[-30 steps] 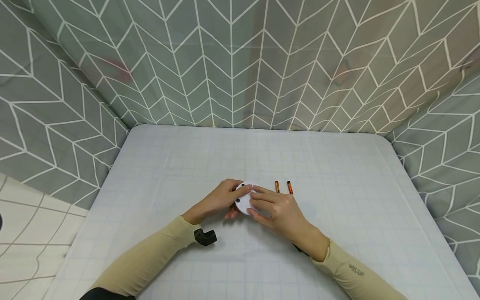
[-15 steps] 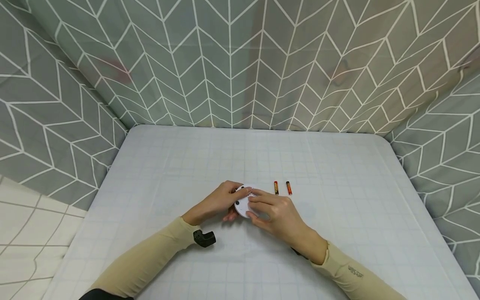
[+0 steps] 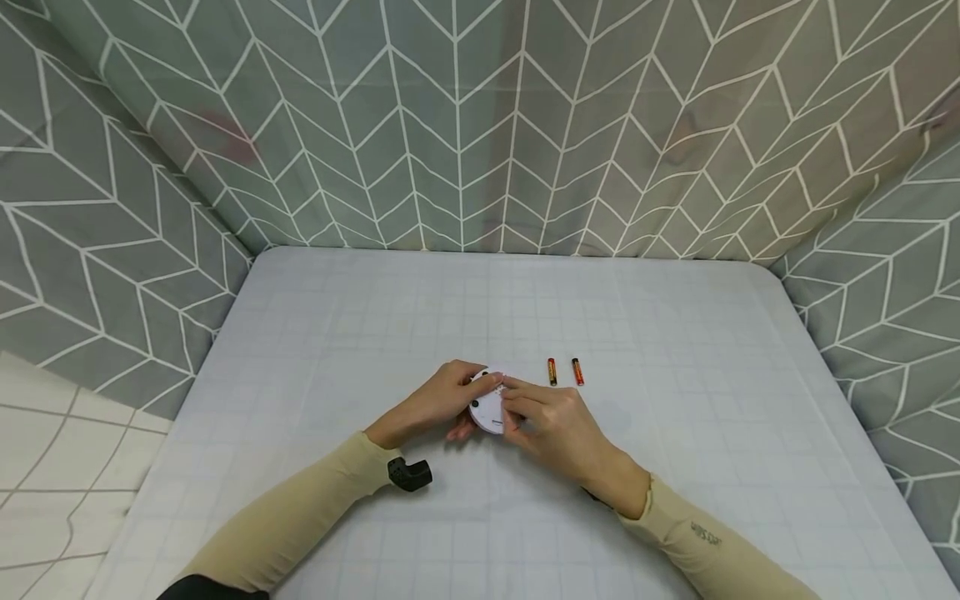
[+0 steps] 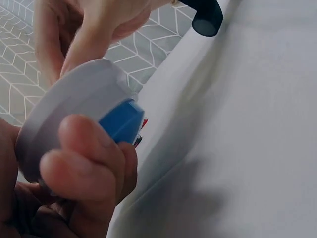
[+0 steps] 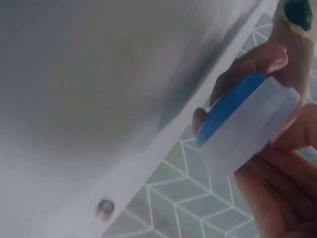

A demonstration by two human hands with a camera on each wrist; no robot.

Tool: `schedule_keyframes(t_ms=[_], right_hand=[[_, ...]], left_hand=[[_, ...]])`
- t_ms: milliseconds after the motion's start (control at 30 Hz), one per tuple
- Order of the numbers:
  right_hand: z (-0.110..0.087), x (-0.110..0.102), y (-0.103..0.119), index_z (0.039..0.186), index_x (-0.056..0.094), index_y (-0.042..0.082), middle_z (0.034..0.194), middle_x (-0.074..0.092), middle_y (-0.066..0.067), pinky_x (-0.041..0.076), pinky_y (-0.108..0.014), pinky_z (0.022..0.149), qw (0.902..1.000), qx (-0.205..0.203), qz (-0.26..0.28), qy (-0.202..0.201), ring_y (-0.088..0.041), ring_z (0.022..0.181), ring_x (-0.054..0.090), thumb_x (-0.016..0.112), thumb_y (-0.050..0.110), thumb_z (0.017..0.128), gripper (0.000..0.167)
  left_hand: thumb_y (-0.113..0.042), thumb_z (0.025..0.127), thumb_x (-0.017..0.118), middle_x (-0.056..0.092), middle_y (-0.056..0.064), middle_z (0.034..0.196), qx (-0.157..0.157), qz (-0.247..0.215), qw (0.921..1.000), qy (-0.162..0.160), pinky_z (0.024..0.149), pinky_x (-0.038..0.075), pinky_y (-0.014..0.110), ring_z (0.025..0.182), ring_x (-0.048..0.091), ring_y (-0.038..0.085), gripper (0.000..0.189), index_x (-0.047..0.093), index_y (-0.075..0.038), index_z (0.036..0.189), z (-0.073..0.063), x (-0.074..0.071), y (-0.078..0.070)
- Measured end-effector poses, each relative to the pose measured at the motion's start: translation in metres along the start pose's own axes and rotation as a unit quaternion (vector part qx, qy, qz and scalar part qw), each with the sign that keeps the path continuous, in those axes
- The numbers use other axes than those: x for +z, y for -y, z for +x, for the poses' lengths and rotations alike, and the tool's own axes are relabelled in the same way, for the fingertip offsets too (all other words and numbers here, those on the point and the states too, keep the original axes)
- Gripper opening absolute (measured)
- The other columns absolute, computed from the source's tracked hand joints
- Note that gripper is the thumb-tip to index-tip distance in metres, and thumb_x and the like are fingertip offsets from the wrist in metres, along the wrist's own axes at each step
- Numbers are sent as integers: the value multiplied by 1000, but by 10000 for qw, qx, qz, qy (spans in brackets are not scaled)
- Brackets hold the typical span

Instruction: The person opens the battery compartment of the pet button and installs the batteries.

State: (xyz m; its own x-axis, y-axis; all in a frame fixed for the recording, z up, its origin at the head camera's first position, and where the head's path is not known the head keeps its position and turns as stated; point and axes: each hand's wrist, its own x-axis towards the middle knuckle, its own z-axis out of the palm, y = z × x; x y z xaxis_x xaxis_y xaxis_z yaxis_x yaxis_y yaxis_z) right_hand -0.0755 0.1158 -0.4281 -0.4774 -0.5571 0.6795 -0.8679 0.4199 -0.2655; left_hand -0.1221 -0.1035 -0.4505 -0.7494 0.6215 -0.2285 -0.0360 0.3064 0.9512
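A round white plastic device [image 3: 486, 410] with small black spots on its upward face is held between the hands. Its other side is blue [image 4: 124, 121], as both wrist views show. My left hand [image 3: 442, 398] grips the left side, thumb on the spotted face and fingers underneath. From the right, my right hand [image 3: 551, 417] has bent fingertips and thumb on the spotted face, covering its right part. In the right wrist view, the right fingers [image 5: 270, 191] reach the white back of the device. Two small red-and-black batteries [image 3: 552, 372] [image 3: 577, 372] lie just beyond the right hand.
A white table with a faint grid cloth [image 3: 375, 308] lies under the hands. Grey curtains with a white chevron pattern [image 3: 465, 125] enclose its back and sides. A black wrist camera [image 3: 409, 474] sticks out from the left sleeve.
My right thumb has drawn inward from the device's lower edge toward the other fingers, uncovering more of the lower rim. The left hand keeps its grip and the batteries lie still.
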Motion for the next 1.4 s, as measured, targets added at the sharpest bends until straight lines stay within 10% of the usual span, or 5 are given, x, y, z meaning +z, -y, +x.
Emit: schedule_keyframes(t_ms=[367, 1400], right_hand=[[-1, -5, -1, 90, 80, 0, 99, 80, -12, 66, -35, 80, 9997, -54, 230, 94, -32, 102, 79, 93, 0, 73, 21], [-3, 9, -2, 91, 80, -6, 95, 80, -17, 66, -33, 76, 9991, -315, -267, 11, -27, 93, 81, 81, -4, 72, 20]], left_hand=[[-47, 112, 49, 61, 10, 49, 131, -93, 9999, 6, 34, 48, 36, 32, 53, 17, 45, 68, -7, 103, 0, 0, 0], [-44, 112, 50, 58, 8, 47, 152, -90, 9998, -130, 34, 47, 35, 31, 51, 16, 43, 67, -6, 101, 2, 0, 3]])
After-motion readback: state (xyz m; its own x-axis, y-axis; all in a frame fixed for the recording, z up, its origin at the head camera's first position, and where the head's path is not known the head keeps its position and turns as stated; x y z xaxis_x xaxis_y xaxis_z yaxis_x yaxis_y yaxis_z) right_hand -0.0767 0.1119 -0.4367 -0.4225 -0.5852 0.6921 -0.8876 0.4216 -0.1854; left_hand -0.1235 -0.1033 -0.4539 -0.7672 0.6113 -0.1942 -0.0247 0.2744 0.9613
